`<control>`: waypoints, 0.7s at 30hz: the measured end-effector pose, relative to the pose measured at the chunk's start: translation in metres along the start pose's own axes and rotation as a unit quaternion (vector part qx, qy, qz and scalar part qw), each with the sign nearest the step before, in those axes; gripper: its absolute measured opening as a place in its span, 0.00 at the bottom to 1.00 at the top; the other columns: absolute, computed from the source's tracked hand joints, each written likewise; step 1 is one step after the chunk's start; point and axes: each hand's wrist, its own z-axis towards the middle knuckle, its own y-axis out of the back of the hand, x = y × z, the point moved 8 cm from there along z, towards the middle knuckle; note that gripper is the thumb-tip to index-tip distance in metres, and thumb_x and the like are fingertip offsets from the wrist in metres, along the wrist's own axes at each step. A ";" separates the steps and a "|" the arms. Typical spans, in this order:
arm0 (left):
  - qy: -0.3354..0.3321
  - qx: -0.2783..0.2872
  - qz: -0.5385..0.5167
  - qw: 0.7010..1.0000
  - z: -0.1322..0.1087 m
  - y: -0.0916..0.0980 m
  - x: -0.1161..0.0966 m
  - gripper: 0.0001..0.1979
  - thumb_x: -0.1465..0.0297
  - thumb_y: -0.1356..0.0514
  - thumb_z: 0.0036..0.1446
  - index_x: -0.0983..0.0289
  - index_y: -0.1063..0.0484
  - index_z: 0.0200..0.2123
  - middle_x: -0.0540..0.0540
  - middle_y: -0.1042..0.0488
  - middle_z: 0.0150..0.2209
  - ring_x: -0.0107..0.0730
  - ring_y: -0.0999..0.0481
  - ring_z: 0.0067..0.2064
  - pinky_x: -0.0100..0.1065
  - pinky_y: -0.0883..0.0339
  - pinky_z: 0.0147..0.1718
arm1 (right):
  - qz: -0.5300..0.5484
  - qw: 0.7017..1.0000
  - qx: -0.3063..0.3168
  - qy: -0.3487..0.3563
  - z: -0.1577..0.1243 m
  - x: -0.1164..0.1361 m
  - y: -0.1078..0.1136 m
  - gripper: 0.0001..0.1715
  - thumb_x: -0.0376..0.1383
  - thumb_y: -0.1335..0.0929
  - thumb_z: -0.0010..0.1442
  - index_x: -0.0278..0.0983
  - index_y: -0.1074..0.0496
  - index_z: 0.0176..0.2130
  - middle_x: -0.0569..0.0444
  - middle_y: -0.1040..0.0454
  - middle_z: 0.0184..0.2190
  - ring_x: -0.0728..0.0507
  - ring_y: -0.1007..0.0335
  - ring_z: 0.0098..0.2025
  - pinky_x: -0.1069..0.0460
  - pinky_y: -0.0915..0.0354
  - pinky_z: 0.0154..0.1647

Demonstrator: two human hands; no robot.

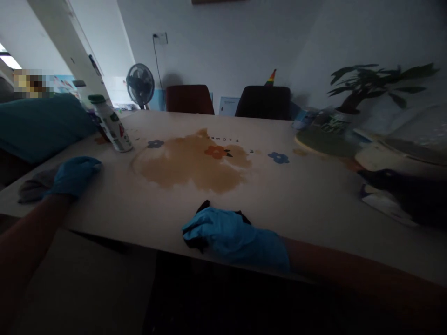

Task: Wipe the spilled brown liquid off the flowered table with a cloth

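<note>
My right hand [226, 232], in a blue glove, is closed around a bunched black cloth [196, 243] at the table's near edge. Dark folds of it stick out in front of the fingers and behind the knuckles. My left hand [75, 177], also gloved in blue, lies palm down at the table's left, its fingers stretched out together. A crumpled grey cloth [37, 186] lies against that hand's outer side; whether part of it is under the palm is hidden. Beyond the right hand, a large light-brown stain [188, 163] spreads across the white tabletop [279, 204] with its printed flowers.
A white bottle with a green cap [111, 123] stands at the left. On the right are a potted plant [344, 111], a round green mat [324, 142], a large pot-like vessel [391, 160] and a dark object [415, 195]. Two chairs [188, 98] and a fan [140, 83] are behind.
</note>
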 end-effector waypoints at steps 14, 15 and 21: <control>0.053 0.003 -0.097 0.994 -0.002 -0.004 0.004 0.21 0.60 0.35 0.64 0.70 0.16 0.51 0.57 0.13 0.53 0.44 0.19 0.56 0.43 0.26 0.68 | -0.201 0.964 -0.094 -0.147 -0.057 -0.051 0.052 0.38 0.61 0.37 0.86 0.48 0.21 0.78 0.46 0.24 0.78 0.24 0.26 0.78 0.24 0.31 0.82; 0.054 0.004 -0.097 0.994 -0.002 -0.005 0.005 0.22 0.60 0.36 0.65 0.71 0.15 0.52 0.57 0.13 0.53 0.44 0.19 0.56 0.43 0.25 0.66 | -0.218 0.964 -0.067 -0.133 -0.055 -0.051 0.045 0.40 0.64 0.36 0.85 0.47 0.22 0.79 0.45 0.27 0.80 0.23 0.29 0.80 0.23 0.35 0.84; 0.033 0.018 -0.076 0.996 0.000 -0.009 0.003 0.25 0.59 0.38 0.68 0.73 0.15 0.56 0.57 0.12 0.54 0.42 0.19 0.55 0.41 0.25 0.63 | -0.236 0.968 -0.004 -0.087 -0.010 -0.044 0.017 0.50 0.66 0.26 0.77 0.47 0.29 0.84 0.47 0.36 0.86 0.21 0.39 0.85 0.29 0.44 0.89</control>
